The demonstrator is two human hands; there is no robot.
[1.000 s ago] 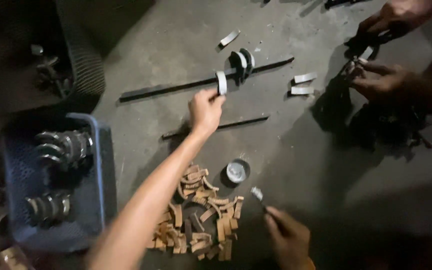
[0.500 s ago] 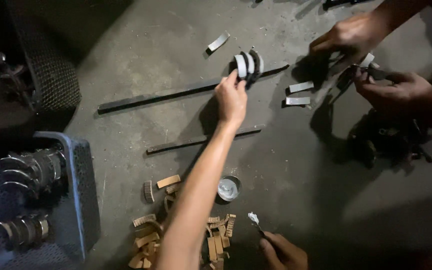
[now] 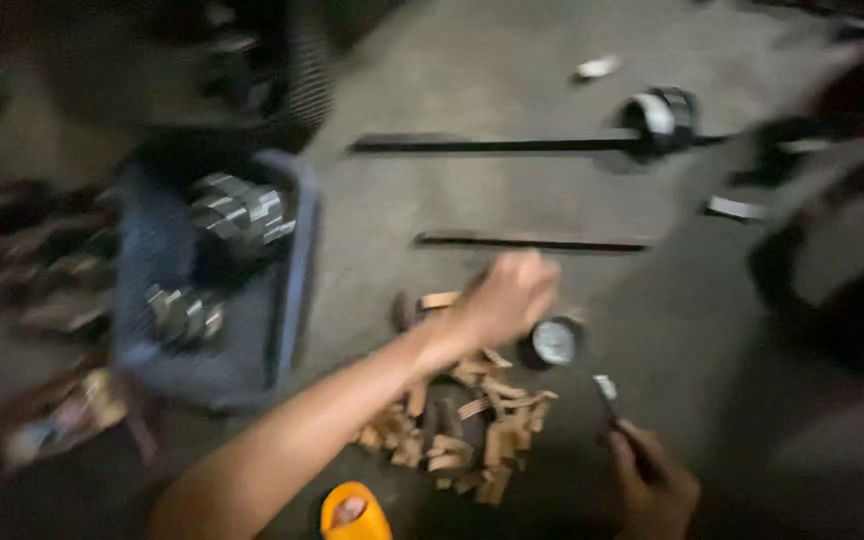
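Head view, blurred. Left hand (image 3: pixel 512 295) curled into loose fist, knuckles up, hovering over pile of wood pieces (image 3: pixel 462 420); whether it grips anything cannot be told. Pieces short, tan, flat, rough-cut, heaped on concrete floor (image 3: pixel 432 210) under and just below that hand. Right hand (image 3: pixel 652 485) clamped on thin tool (image 3: pixel 614 405), pale tip. Round metal tin (image 3: pixel 552 342) between hands. Dark flat bar (image 3: pixel 532 241) just beyond left hand. Blue crate (image 3: pixel 292 290) left of it, holding ribbed metal parts (image 3: pixel 237 212).
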